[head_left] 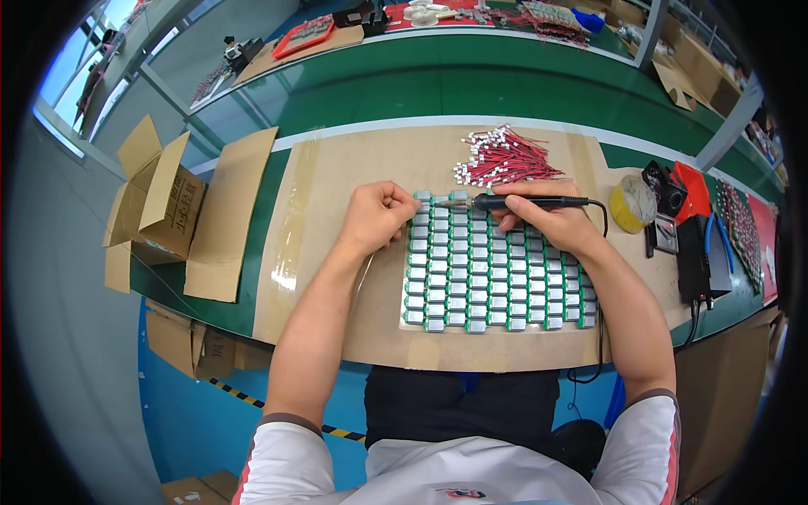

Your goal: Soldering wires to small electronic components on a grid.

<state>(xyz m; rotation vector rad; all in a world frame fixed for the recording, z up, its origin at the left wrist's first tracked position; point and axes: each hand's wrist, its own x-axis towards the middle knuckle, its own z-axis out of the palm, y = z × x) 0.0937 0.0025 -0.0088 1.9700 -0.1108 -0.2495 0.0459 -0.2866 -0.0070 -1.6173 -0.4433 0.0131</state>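
My right hand [555,215] is closed round a black soldering iron [526,202], its metal tip pointing left at the top rows of a block of small parts. These silver parts with green board edges [478,265] lie in close rows on the cardboard. At the block's upper left corner my left hand [376,217] is closed, thumb and forefinger pinched together close to the tip. A thin strand of solder wire [364,273] trails down from this hand. What lies right at the fingertips is too small to make out.
Beyond the block lies a pile of red wires with white connectors [509,157]. To the right are a yellow tape roll [633,204], a red bin [692,189], a black box [705,259] and blue-handled pliers [718,237]. An open carton [164,198] stands at left. The iron's cord [603,220] loops past my right arm.
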